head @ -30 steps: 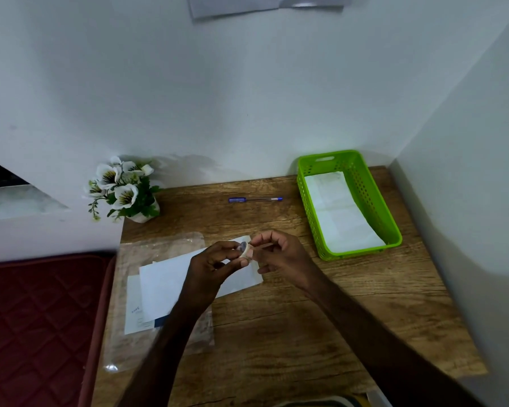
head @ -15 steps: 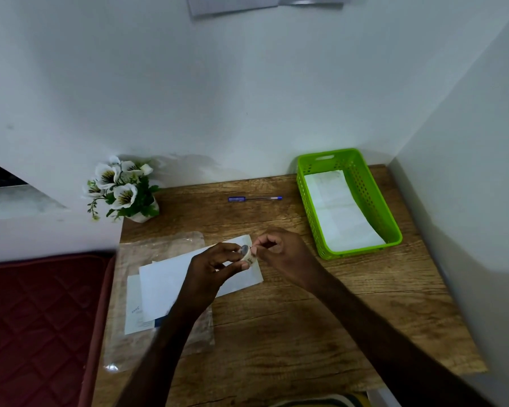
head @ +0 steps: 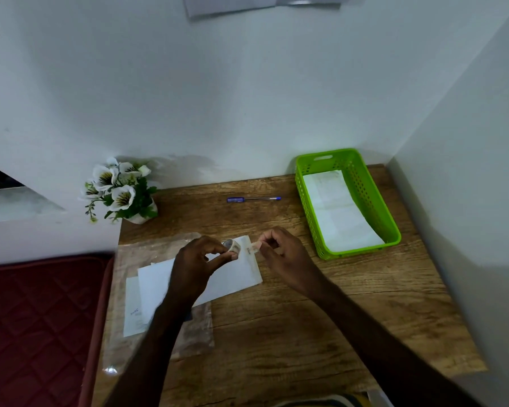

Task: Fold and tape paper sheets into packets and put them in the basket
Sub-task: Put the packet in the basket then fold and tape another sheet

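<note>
I see my left hand [head: 199, 265] holding the small roll of clear tape [head: 232, 245], fingers curled round it, while my right hand [head: 279, 254] pinches the free end of the tape strip [head: 252, 249] between thumb and fingertip, so neither hand has its fingers spread. Both hover just above the folded white paper sheet [head: 235, 277], which lies on the wooden desk [head: 306, 333] partly over a clear plastic sleeve [head: 194, 333]. The bright green perforated plastic basket [head: 365, 186] stands well apart to the right at the back corner, with white folded paper [head: 335, 215] already lying in it.

My worry is the strip: it is short and looks limp, so I judge it could curl back and stick to itself or to my fingertip if I pull unevenly. I have no hand on the sheet, so the fold may spring open or slide before the tape lands, and the tape could catch the plastic sleeve beneath the edge instead. Tearing without a cutter may stretch the strip crooked. The blue pen [head: 254, 199] and the white flower pot [head: 121, 195] sit clear of the work.
</note>
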Motion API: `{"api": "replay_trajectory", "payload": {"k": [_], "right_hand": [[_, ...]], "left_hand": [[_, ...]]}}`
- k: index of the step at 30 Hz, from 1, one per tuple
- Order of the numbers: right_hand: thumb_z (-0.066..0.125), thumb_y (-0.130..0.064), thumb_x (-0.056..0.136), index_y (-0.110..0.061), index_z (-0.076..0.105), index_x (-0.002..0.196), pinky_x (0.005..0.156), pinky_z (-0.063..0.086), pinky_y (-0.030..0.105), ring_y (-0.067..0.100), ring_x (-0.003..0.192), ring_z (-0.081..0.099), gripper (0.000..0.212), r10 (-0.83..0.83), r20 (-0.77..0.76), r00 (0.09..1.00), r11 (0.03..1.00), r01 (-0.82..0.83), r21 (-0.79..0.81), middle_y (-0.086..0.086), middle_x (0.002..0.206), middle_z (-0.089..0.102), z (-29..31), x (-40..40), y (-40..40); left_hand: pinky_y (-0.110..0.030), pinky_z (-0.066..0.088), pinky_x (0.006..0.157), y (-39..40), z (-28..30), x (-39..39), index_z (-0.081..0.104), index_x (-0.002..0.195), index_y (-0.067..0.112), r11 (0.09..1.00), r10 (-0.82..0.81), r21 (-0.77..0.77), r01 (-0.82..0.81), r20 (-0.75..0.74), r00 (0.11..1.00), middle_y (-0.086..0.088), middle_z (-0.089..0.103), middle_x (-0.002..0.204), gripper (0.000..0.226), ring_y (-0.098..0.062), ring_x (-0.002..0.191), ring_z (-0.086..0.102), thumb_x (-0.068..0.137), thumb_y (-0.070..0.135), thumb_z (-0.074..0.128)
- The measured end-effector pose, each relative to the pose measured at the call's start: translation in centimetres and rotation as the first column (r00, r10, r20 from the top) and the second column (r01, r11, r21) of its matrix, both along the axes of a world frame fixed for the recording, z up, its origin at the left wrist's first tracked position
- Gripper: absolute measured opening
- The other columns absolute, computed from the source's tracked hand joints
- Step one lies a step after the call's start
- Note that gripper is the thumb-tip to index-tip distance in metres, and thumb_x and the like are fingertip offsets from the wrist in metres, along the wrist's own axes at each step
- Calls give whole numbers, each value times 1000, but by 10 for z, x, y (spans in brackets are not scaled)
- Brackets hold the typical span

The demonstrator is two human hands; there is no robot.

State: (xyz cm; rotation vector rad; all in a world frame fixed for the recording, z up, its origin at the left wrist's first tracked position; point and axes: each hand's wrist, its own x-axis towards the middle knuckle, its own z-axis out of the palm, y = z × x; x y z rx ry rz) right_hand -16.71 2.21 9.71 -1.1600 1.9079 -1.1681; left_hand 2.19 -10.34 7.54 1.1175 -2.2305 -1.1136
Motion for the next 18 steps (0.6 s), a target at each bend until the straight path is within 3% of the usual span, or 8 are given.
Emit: {"api": "replay_trajectory", "payload": {"k": [4, 7, 12, 15, 18], "right_hand": [[64, -17, 96, -21, 68, 89, 67, 59, 37, 19, 82, 70, 9, -190, 311, 931, 981, 171, 87, -1, 84, 72, -4, -5, 9], [67, -14, 95, -13, 72, 90, 57, 59, 34, 20, 76, 69, 7, -319, 475, 820, 947, 262, 184, 10, 84, 75, -8, -2, 19], [68, -11, 93, -1, 71, 91, 49, 55, 26, 13, 69, 71, 11, -373, 482, 793, 923, 264, 279, 14, 84, 75, -15, 2, 36], [69, -11, 92, -5, 73, 86, 49, 51, 22, 8, 64, 68, 9, -369, 439, 819, 919, 250, 306, 8, 75, 73, -23, 3, 42], [70, -14, 91, -5, 73, 87, 55, 58, 33, 16, 70, 71, 10, -385, 499, 777, 913, 241, 329, 13, 80, 74, -31, 4, 45]], "left_hand": [[-34, 47, 76, -22, -17, 4, 77, 98, 25, 967, 87, -253, -39, 180, 980, 6, 71, 106, 29, -18, 100, 61, 84, 50, 75], [-37, 45, 78, -37, -21, -11, 72, 109, 13, 921, 186, -385, -58, 305, 934, -9, 70, 110, 35, -33, 99, 64, 89, 42, 75], [-40, 48, 75, -58, -26, -39, 70, 110, 5, 899, 233, -438, -11, 457, 858, -20, 69, 108, 42, -38, 97, 65, 89, 41, 75], [-45, 50, 82, -57, -34, -37, 70, 110, 6, 863, 221, -504, 17, 408, 886, -19, 68, 112, 37, -40, 104, 62, 86, 32, 80], [-48, 49, 91, -33, -40, -30, 68, 113, 6, 768, 230, -640, -16, 253, 940, -19, 66, 114, 33, -38, 107, 60, 95, 35, 70]]}}
